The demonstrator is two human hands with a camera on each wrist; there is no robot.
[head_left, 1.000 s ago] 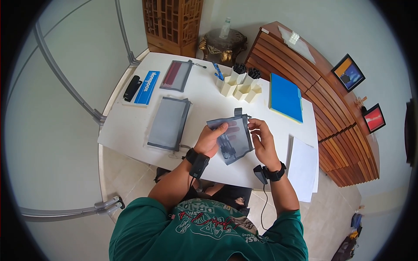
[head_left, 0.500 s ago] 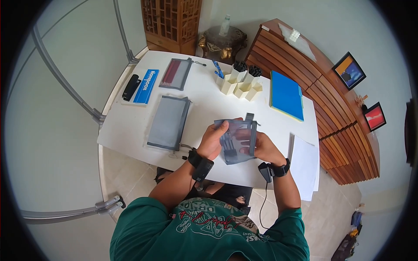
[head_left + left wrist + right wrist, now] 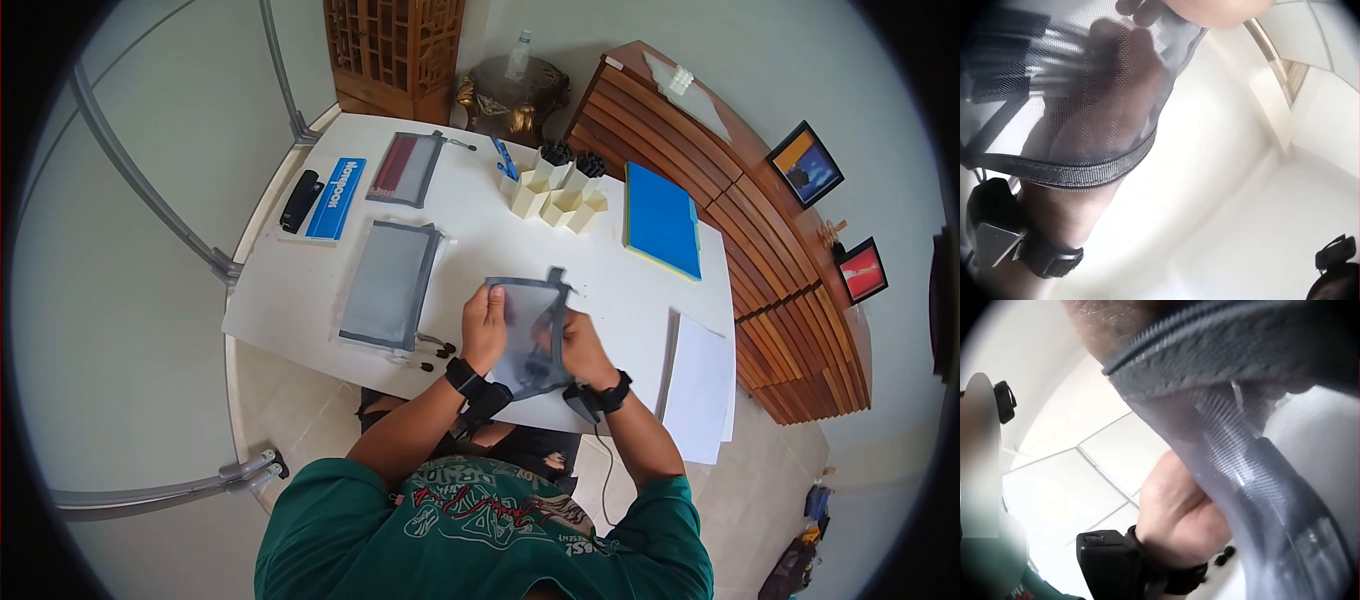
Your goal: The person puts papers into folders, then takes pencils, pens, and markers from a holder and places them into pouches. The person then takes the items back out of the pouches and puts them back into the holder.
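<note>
A grey see-through mesh zip pouch [image 3: 522, 318] is held up over the front of the table, tilted. My left hand [image 3: 483, 325] grips its left edge, thumb on the near face. My right hand [image 3: 583, 348] reaches in through the zip opening on the right side; its fingers show dimly through the mesh [image 3: 1104, 119] in the left wrist view. Beside those fingers lie dark items with clear strips [image 3: 1004, 59] inside the pouch. The zip edge [image 3: 1210, 350] crosses close to my right wrist. I cannot tell whether the right fingers hold anything.
Left of my hands lie a larger grey mesh pouch [image 3: 390, 280], a pouch with red items [image 3: 405, 165], a blue notebook [image 3: 338, 200] and a black stapler [image 3: 300, 200]. Cream hexagonal pen holders [image 3: 560, 205], a blue folder [image 3: 662, 220] and white paper [image 3: 697, 390] are to the right.
My right hand has gone from beside the pouch's zip edge to inside the pouch. The pouch has turned and come slightly nearer my body, with the left hand still gripping its left edge.
</note>
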